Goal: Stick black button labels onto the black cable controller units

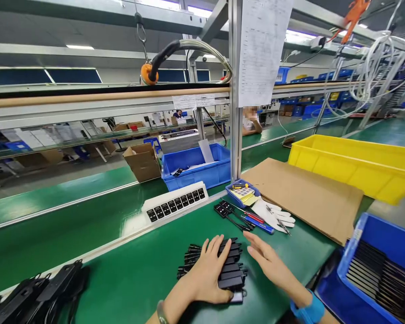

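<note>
A row of black devices with cables point(232, 267) lies side by side on the green work surface point(128, 274). Across their left part rests my left hand point(209, 272), palm down with fingers spread. Just right of the row, my right hand point(265, 258) is held with its fingers extended and nothing in it. Beyond the hands lie two small black devices with cables point(224, 209), a blue tool point(259, 225), a red-handled screwdriver point(254, 217) and a white glove point(273, 213) with tweezers on it.
Black devices point(37, 292) are heaped at the left. A white holder point(175, 204) carries several black pieces. Behind are blue bins point(195, 168) and a metal post point(235, 135). Cardboard point(307, 193), a yellow bin point(351, 168) and a blue bin of black parts point(357, 229) occupy the right.
</note>
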Tool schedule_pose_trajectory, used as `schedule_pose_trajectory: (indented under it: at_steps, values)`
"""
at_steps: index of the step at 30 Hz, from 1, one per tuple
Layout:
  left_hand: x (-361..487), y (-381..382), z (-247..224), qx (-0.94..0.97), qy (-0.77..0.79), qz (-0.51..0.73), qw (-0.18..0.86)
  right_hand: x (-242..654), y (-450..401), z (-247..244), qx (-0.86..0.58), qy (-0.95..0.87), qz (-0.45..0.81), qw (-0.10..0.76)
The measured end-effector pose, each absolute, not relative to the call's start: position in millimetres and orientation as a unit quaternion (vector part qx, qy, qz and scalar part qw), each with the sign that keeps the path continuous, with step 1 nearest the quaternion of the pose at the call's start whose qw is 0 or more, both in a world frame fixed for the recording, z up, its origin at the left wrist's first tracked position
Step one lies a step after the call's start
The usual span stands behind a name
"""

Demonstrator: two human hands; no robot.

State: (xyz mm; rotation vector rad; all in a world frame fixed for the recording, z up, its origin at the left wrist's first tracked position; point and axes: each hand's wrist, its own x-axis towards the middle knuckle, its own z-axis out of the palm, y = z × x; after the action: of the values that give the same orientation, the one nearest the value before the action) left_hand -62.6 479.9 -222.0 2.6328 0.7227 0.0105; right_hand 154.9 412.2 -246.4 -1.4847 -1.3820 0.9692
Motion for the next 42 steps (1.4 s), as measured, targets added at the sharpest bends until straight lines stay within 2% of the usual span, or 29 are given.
schedule_pose_trajectory:
  at_steps: [4, 8, 12, 17, 22, 28, 34, 37, 42]
  values:
    - [-70.7, 466.5, -221.9, 0.927, 0.288, 0.013, 0.24, 123.1, 423.8, -245.8, -0.533, -0.402, 0.474, 0.574]
    - [-79.4, 462.9, -228.1, 0.915, 0.317, 0.021, 0.248, 113.1, 422.5, -238.5, -0.541, -0.43, 0.415, 0.591]
    - [-81.3, 466.8, -230.6, 0.914, 0.321, 0.021, 0.249, 117.6, 401.3, -239.2, -0.583, -0.516, 0.328, 0.535]
    - [-77.0, 475.8, -234.1, 0.916, 0.31, 0.057, 0.248, 112.6, 366.2, -263.9, -0.668, -0.626, 0.208, 0.345]
    - [-72.8, 484.5, -234.7, 0.91, 0.317, 0.081, 0.255, 91.8, 359.6, -285.2, -0.66, -0.669, 0.094, 0.328]
    - [-74.6, 493.5, -229.4, 0.912, 0.303, 0.049, 0.274, 79.8, 357.0, -283.8, -0.627, -0.704, 0.113, 0.313]
    - [-81.1, 497.8, -226.3, 0.919, 0.253, 0.036, 0.301, 91.3, 355.7, -281.0, -0.619, -0.709, 0.04, 0.335]
    - [-79.7, 494.9, -228.0, 0.906, 0.25, 0.089, 0.33, 97.2, 366.1, -274.3, -0.649, -0.675, 0.091, 0.338]
    - [-58.8, 481.2, -242.1, 0.875, 0.347, 0.135, 0.31, 115.2, 395.4, -252.4, -0.595, -0.731, 0.215, 0.255]
